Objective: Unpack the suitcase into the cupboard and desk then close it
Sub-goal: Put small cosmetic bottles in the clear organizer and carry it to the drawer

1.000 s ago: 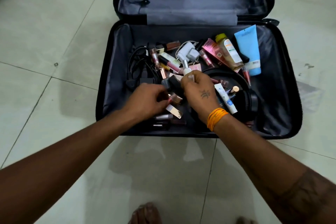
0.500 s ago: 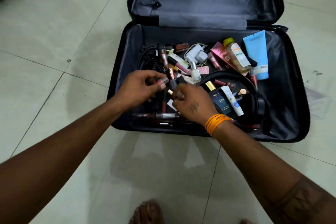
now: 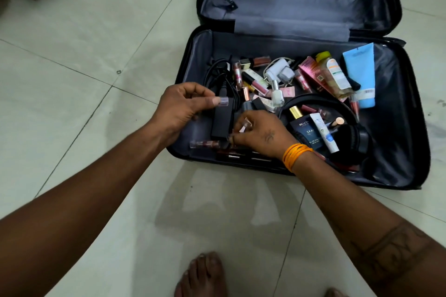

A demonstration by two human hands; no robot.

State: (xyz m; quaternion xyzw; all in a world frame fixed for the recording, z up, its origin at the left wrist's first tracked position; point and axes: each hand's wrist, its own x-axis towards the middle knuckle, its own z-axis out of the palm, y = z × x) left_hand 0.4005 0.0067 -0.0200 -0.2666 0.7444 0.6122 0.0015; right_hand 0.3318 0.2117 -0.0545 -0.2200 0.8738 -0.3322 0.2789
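suitcase (image 3: 299, 176): laid open on the tiled floor (image 3: 96, 55), lid propped up at the back, lower half strewn with loose cosmetics, chargers and cables; nothing seen moved to cupboard or desk, neither in view.
left hand (image 3: 183, 106): grip pinched together on a small clear lip gloss tube (image 3: 222, 101), held just above the black adapter (image 3: 222, 120).
right hand (image 3: 263, 134): grip curled together on small items, one pale cap seen at the fingers (image 3: 246, 125); exactly what is clamped cannot be told.
risk, drop: several small slick tubes gathered at once, one is likely to be squeezed out and rolled under the clutter.
risk, snag: black cables (image 3: 220, 75) are tangled beside the left hand; neighbours may be dragged out if the adapter is lifted.
risk, breakage: glass nail polish bottle (image 3: 277, 95) and perfume box (image 3: 307, 131) are lying loose; they could be knocked onto hard tile.
risk, leak: yellow-capped bottle (image 3: 334, 75) and blue tube (image 3: 360, 72) are lying on their sides, caps could be loosened by rummaging.
risk, closing: headphones (image 3: 347, 128) are judged bulky; zip may be jammed if stray items are left.
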